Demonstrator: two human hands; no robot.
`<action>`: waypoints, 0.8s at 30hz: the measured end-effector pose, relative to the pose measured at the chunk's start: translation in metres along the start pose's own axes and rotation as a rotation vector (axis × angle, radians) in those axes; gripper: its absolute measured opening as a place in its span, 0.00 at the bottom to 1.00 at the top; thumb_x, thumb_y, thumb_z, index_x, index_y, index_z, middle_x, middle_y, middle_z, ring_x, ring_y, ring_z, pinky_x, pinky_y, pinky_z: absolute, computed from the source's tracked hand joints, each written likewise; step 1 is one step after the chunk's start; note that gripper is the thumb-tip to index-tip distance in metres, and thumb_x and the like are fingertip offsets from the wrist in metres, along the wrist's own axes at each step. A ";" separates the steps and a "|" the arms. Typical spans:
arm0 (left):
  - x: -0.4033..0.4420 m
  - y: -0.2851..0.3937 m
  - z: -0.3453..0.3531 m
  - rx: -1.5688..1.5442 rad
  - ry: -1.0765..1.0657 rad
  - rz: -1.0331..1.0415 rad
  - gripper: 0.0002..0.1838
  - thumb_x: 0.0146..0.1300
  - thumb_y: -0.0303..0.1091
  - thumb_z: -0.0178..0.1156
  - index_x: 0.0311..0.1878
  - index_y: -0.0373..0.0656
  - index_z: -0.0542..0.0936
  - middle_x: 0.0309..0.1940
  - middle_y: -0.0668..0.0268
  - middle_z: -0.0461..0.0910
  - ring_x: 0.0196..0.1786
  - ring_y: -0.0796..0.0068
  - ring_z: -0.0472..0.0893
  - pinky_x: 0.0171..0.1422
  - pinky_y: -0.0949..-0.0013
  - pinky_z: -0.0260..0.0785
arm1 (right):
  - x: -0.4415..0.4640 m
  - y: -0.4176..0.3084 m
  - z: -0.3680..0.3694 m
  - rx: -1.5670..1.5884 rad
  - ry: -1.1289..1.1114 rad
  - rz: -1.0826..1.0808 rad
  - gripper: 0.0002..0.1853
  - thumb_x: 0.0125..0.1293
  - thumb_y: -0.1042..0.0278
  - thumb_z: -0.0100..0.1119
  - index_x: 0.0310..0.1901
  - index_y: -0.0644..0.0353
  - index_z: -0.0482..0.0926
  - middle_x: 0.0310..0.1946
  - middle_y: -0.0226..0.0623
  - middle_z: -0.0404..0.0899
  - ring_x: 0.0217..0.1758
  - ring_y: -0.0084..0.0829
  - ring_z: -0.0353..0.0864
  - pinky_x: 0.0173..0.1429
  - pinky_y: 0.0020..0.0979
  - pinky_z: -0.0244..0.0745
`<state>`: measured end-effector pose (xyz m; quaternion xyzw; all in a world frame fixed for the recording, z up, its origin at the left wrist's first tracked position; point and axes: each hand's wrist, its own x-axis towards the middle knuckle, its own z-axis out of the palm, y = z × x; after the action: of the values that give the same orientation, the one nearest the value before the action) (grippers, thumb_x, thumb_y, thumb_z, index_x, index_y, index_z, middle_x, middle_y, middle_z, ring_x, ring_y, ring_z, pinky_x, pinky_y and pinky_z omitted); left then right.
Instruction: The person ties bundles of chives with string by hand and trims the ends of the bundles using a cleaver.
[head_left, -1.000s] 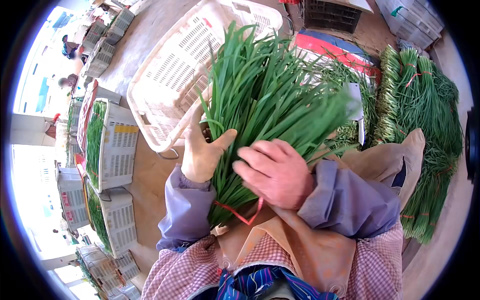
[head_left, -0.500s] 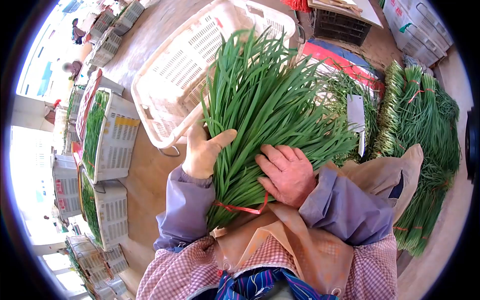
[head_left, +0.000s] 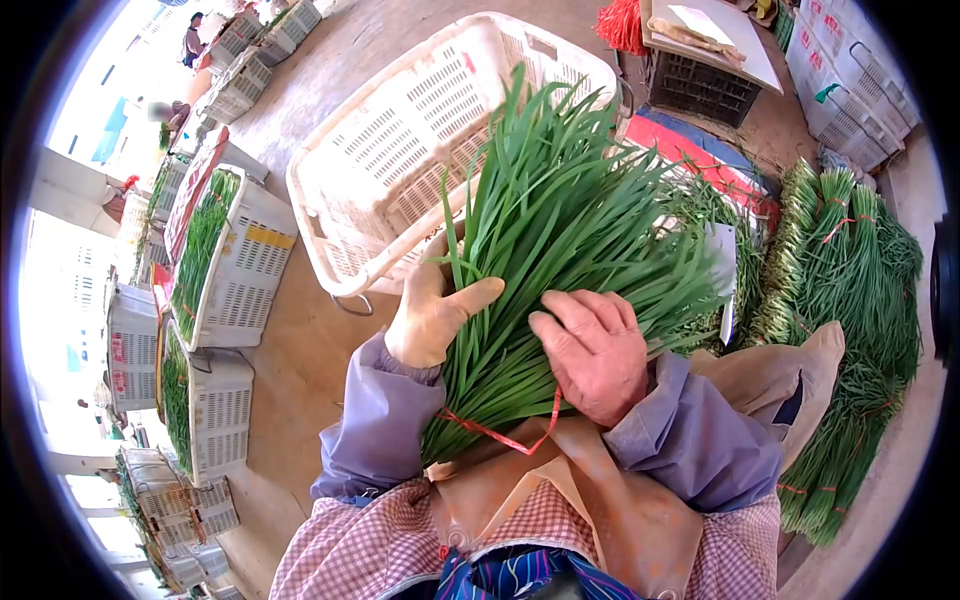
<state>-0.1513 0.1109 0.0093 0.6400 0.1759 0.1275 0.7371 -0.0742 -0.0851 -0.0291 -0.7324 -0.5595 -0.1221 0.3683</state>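
Observation:
A large bunch of long green leaves lies over my lap, fanned out away from me, with a red tie round its lower end. My left hand, in a pale glove, grips the bunch's left side with the thumb on top; its other fingers are hidden beneath. Bare, my right hand rests on the leaves at the right, fingers bent and close together. Just beyond the bunch stands a white slatted crate. A cleaver lies on loose greens to the right.
Tied green bundles are stacked at the right. Filled white crates stand at the left. At the back are a black crate under a board, red strands and stacked white crates. Two people appear far off at the upper left.
My right hand has settled on the leaves after a blurred motion. My left hand keeps its grip. The whole view has shifted, so the crate and bunch appear farther right.

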 end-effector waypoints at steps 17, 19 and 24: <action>-0.003 -0.012 -0.014 0.828 0.130 0.200 0.56 0.49 0.28 0.75 0.78 0.35 0.50 0.66 0.49 0.70 0.66 0.59 0.73 0.69 0.59 0.67 | -0.010 0.013 0.005 -0.077 0.032 0.041 0.20 0.58 0.65 0.65 0.52 0.58 0.78 0.53 0.42 0.75 0.52 0.42 0.76 0.54 0.40 0.73; -0.004 -0.009 -0.008 0.445 0.153 0.029 0.54 0.50 0.29 0.75 0.77 0.34 0.51 0.68 0.50 0.66 0.66 0.58 0.73 0.66 0.60 0.70 | -0.021 0.012 0.007 -0.036 -0.084 0.105 0.19 0.58 0.65 0.66 0.51 0.58 0.79 0.48 0.40 0.77 0.49 0.41 0.77 0.52 0.39 0.73; 0.002 -0.018 -0.022 0.431 0.125 0.072 0.37 0.56 0.25 0.69 0.69 0.32 0.65 0.48 0.59 0.82 0.49 0.71 0.81 0.56 0.67 0.74 | -0.030 0.009 0.006 0.011 -0.126 0.146 0.16 0.58 0.65 0.66 0.48 0.59 0.79 0.36 0.36 0.76 0.41 0.39 0.76 0.45 0.39 0.71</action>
<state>-0.1595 0.1293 -0.0114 0.7793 0.2215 0.1527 0.5660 -0.0778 -0.1033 -0.0548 -0.7756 -0.5272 -0.0455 0.3441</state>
